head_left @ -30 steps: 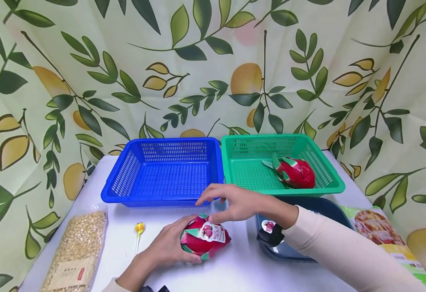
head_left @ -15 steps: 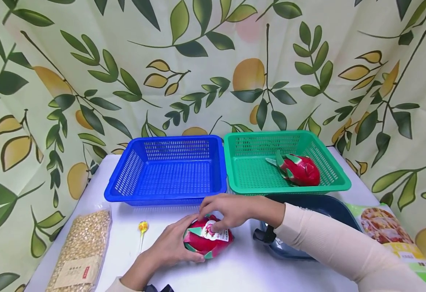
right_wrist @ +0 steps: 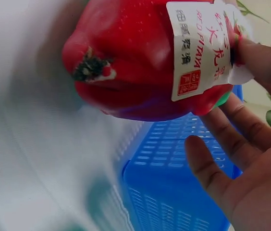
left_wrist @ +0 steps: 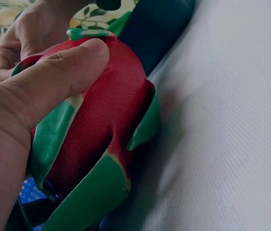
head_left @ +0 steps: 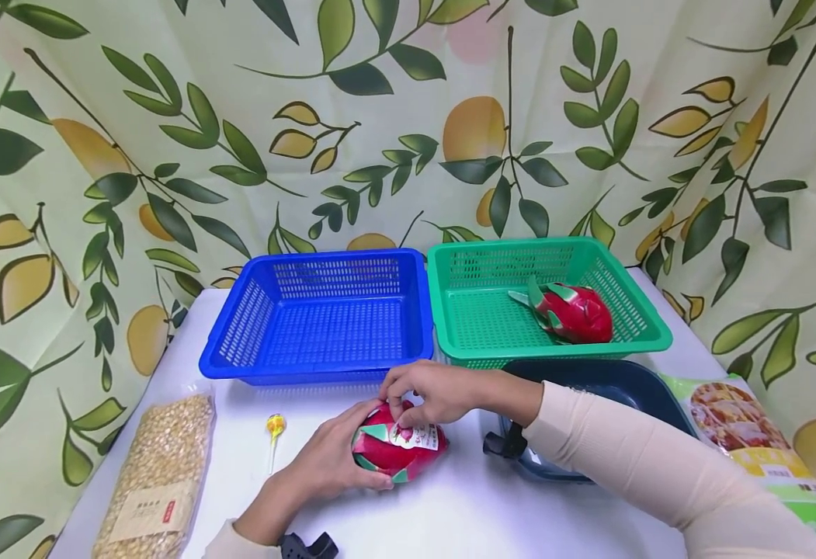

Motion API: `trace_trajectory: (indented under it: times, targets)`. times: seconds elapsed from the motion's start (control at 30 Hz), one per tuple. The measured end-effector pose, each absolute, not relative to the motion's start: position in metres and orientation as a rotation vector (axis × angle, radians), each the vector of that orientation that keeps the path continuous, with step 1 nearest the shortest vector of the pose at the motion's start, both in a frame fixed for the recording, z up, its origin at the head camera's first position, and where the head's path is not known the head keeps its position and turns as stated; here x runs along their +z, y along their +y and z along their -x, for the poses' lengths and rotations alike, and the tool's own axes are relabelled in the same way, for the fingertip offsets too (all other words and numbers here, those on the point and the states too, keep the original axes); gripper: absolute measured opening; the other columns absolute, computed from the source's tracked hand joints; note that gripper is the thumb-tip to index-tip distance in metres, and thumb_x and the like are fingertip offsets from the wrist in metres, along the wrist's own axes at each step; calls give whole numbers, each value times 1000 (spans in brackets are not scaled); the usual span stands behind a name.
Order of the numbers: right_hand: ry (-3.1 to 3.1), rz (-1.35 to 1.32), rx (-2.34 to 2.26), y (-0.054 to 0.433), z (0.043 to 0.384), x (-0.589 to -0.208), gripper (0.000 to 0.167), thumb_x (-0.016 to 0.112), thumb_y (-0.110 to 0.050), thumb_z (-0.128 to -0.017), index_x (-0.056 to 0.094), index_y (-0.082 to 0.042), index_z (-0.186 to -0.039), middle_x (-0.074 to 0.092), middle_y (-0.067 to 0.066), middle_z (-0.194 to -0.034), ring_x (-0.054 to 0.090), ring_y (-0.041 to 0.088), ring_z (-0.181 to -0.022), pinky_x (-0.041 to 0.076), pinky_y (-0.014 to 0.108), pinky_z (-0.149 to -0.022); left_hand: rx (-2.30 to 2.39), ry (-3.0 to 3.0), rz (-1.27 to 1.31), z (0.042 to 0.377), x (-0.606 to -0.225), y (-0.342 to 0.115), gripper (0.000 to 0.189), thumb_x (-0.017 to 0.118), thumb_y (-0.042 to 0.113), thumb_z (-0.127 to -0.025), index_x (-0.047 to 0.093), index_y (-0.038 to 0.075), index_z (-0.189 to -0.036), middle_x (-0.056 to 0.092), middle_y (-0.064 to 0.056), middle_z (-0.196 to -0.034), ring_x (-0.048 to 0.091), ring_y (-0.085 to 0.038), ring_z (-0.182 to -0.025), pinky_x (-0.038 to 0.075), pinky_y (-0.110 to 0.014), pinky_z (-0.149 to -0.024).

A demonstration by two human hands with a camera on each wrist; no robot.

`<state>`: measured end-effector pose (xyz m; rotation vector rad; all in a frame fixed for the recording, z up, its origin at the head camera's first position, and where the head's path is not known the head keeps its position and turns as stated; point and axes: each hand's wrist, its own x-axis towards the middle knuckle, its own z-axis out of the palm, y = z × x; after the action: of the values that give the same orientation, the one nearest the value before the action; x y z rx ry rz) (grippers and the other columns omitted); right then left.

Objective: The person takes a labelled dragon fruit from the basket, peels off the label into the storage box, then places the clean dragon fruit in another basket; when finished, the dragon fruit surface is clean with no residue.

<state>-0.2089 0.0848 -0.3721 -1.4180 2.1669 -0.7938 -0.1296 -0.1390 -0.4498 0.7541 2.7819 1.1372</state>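
Observation:
A red dragon fruit (head_left: 377,448) with green scales lies on the white table. My left hand (head_left: 331,456) grips it from the left; its thumb (left_wrist: 61,72) presses along the red skin in the left wrist view. Over the fruit's top, my right hand (head_left: 442,390) has its curled thumb and fingers at the round end of a white label (head_left: 424,439). In the right wrist view the label (right_wrist: 188,53) bears printed characters, and its far end sticks out beside the thumb. The right hand's other fingers hang loosely curled below the fruit.
Behind the hands stand a blue basket (head_left: 317,374) and a green basket (head_left: 463,353) holding another dragon fruit (head_left: 585,314). A dark blue tub (head_left: 631,388) sits partly under the right arm. A lollipop (head_left: 276,425), a bag of corn kernels (head_left: 170,442) and a food packet (head_left: 750,435) flank them.
My right hand has come down from above the fruit onto its label, and its fingers have curled in. The left hand keeps its hold on the dragon fruit. The head view has shifted slightly.

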Motion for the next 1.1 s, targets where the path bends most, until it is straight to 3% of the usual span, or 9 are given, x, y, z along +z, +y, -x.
trace_trajectory:
  times: [0.2,0.37,0.5,0.63,0.83,0.97,1.1]
  targets:
    - [2062,1413,-903,94,209,-371,20,66,-2,-89,61,-18,-79,54,5,-129,47,18,-122,46,40,-94,1183,2769,-771,132,-450,-137,102,83,62,-60,45,16,-143,53,9,-131,55,-12,-109,50,-38,-88]
    - [1987,1398,-1007,104,209,-373,17,64,-1,-89,60,-16,-82,53,8,-131,45,24,-125,43,49,-97,1207,2740,-755,133,-449,-135,101,86,56,-61,43,19,-144,53,8,-130,55,-14,-111,51,-38,-88]
    - [1969,1385,-1076,111,208,-376,14,64,-3,-89,62,-16,-84,53,8,-131,44,20,-125,43,52,-96,1213,2720,-733,131,-449,-136,100,88,52,-61,42,20,-144,53,5,-132,55,-16,-113,50,-40,-89]
    - [1930,1434,-1156,118,207,-380,12,62,-5,-91,62,-15,-84,55,10,-129,46,20,-123,45,46,-94,1212,2708,-722,130,-449,-137,99,88,50,-61,43,19,-143,52,5,-132,55,-16,-114,50,-40,-90]
    - [1721,1459,-1480,130,214,-361,6,57,-8,-96,60,-7,-91,53,22,-126,46,31,-123,45,50,-93,1216,2693,-719,132,-450,-136,99,89,48,-61,41,24,-144,52,8,-130,54,-15,-113,51,-38,-88]
    - [1656,1447,-1579,142,223,-334,4,57,-4,-94,60,-3,-92,53,27,-123,46,41,-120,42,54,-96,1204,2703,-696,132,-450,-136,99,89,48,-61,41,25,-144,52,8,-131,54,-17,-114,52,-39,-86]
    - [1649,1388,-1578,162,234,-318,5,57,-1,-92,60,-5,-90,53,29,-121,48,44,-115,46,52,-90,1196,2692,-671,130,-449,-136,99,89,49,-61,40,28,-144,51,9,-131,53,-17,-115,52,-37,-86]
